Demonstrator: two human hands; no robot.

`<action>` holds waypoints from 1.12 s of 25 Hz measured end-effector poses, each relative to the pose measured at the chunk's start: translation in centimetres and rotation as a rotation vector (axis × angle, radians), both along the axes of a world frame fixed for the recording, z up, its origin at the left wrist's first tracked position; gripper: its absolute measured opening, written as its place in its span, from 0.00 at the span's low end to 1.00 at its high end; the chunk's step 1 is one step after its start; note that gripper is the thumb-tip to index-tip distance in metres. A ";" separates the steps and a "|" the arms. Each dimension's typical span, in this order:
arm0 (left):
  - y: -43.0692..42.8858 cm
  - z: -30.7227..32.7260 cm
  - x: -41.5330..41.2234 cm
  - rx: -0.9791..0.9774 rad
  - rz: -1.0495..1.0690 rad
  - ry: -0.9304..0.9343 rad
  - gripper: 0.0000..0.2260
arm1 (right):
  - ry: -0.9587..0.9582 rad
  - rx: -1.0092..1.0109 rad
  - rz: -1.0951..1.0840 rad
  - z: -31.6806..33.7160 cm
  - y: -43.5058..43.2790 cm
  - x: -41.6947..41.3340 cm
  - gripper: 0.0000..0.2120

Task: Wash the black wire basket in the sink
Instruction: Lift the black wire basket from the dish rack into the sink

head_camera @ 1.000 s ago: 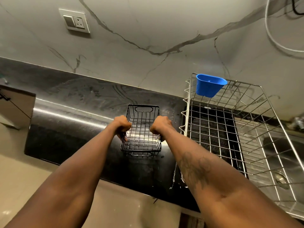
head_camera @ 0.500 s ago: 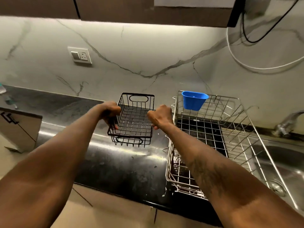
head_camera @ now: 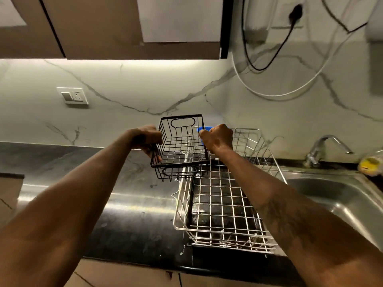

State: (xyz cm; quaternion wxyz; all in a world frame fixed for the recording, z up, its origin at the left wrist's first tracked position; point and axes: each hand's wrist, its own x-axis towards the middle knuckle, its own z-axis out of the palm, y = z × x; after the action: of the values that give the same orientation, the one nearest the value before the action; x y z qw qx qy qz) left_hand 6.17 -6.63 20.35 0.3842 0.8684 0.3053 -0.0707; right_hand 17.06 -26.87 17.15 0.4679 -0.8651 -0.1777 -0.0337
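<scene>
The black wire basket (head_camera: 179, 148) hangs in the air above the dark counter, over the left edge of the steel dish rack. My left hand (head_camera: 146, 139) grips its left rim and my right hand (head_camera: 217, 138) grips its right rim. The basket holds nothing. The steel sink (head_camera: 342, 195) lies at the right, with its tap (head_camera: 323, 146) against the back wall.
A steel wire dish rack (head_camera: 223, 206) stands on the counter between the basket and the sink. A blue cup (head_camera: 204, 129) on the rack's back is mostly hidden behind my right hand. A yellow object (head_camera: 371, 164) sits right of the tap. Cables hang on the wall above.
Both hands have lifted the basket off the counter and carried it to the right, over the dish rack's left edge. My view has tilted up and to the right.
</scene>
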 end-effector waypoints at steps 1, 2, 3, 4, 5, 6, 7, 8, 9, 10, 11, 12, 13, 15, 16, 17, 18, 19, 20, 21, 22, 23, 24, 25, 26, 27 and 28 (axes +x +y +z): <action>-1.4 0.0 0.8 -0.009 -0.013 0.012 0.07 | 0.001 0.001 -0.022 0.1 -1.5 0.5 0.14; -2.9 0.0 1.9 -0.016 -0.024 0.019 0.08 | 0.002 0.006 -0.044 0.3 -3.1 1.1 0.15; -4.6 0.3 2.7 -0.017 -0.033 0.019 0.08 | 0.004 0.013 -0.066 0.4 -4.8 1.7 0.16; -6.1 0.3 3.6 -0.011 -0.039 0.008 0.09 | 0.008 0.022 -0.086 0.5 -6.4 2.3 0.16; -7.6 0.5 4.3 0.002 -0.043 -0.004 0.09 | 0.006 0.029 -0.103 0.6 -8.1 2.9 0.15; -8.9 0.6 5.1 0.018 -0.046 -0.020 0.09 | 0.001 0.037 -0.113 0.6 -9.7 3.5 0.15; -10.2 0.7 5.7 0.025 -0.045 -0.036 0.09 | -0.012 0.040 -0.118 0.7 -11.1 4.1 0.15; -11.5 0.6 6.3 0.027 -0.046 -0.056 0.08 | -0.019 0.045 -0.123 0.7 -12.6 4.6 0.14; -13.1 0.8 6.9 0.034 -0.048 -0.072 0.08 | -0.025 0.052 -0.127 0.8 -14.2 5.1 0.14; -14.4 0.8 7.5 0.046 -0.058 -0.088 0.07 | -0.028 0.058 -0.131 0.8 -15.6 5.7 0.15; -16.0 0.9 8.1 0.058 -0.074 -0.096 0.07 | -0.030 0.060 -0.140 0.9 -17.2 6.2 0.16; -17.6 0.9 8.8 0.066 -0.092 -0.100 0.06 | -0.028 0.059 -0.148 0.9 -18.8 6.8 0.17; -19.1 1.0 9.4 0.066 -0.105 -0.100 0.05 | -0.026 0.055 -0.154 0.8 -20.4 7.4 0.17; -21.7 1.0 10.8 0.064 -0.118 -0.104 0.06 | -0.024 0.050 -0.171 0.7 -23.3 8.6 0.18; -22.9 0.9 11.6 0.060 -0.122 -0.103 0.08 | -0.020 0.049 -0.183 0.6 -24.6 9.1 0.18; -24.0 0.8 12.2 0.055 -0.126 -0.102 0.09 | -0.014 0.049 -0.195 0.5 -25.7 9.6 0.18; -25.1 0.8 12.8 0.050 -0.134 -0.103 0.09 | -0.003 0.052 -0.207 0.5 -26.7 10.2 0.18; -26.2 0.7 13.6 0.043 -0.142 -0.102 0.10 | 0.009 0.062 -0.216 0.4 -27.8 10.7 0.17; -27.2 0.6 14.4 0.036 -0.152 -0.103 0.10 | 0.019 0.076 -0.224 0.4 -28.8 11.3 0.17; -28.2 0.5 15.2 0.026 -0.163 -0.103 0.10 | 0.025 0.089 -0.237 0.3 -29.7 12.0 0.17; -28.9 0.4 16.0 0.015 -0.177 -0.102 0.10 | 0.034 0.097 -0.254 0.2 -30.6 12.7 0.16; -29.6 0.2 16.9 0.002 -0.195 -0.096 0.11 | 0.044 0.096 -0.269 0.0 -31.4 13.4 0.17; -30.1 0.0 17.6 -0.014 -0.216 -0.085 0.11 | 0.054 0.092 -0.286 -0.2 -32.1 14.0 0.18; -30.6 -0.1 18.2 -0.036 -0.232 -0.073 0.11 | 0.061 0.086 -0.302 -0.4 -32.8 14.5 0.18; -31.1 -0.4 18.8 -0.061 -0.242 -0.064 0.11 | 0.063 0.083 -0.314 -0.6 -33.5 14.9 0.18; -31.6 -0.6 19.4 -0.085 -0.250 -0.056 0.12 | 0.063 0.079 -0.333 -0.9 -34.1 15.4 0.17; -32.1 -0.9 19.9 -0.108 -0.259 -0.054 0.12 | 0.067 0.075 -0.358 -1.1 -34.8 15.9 0.16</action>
State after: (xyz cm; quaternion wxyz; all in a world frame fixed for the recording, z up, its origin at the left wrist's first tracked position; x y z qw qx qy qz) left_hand 26.10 -38.72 19.41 0.4260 0.8803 0.1760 -0.1124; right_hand 32.96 -61.65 16.03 0.4917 -0.8656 -0.0040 -0.0943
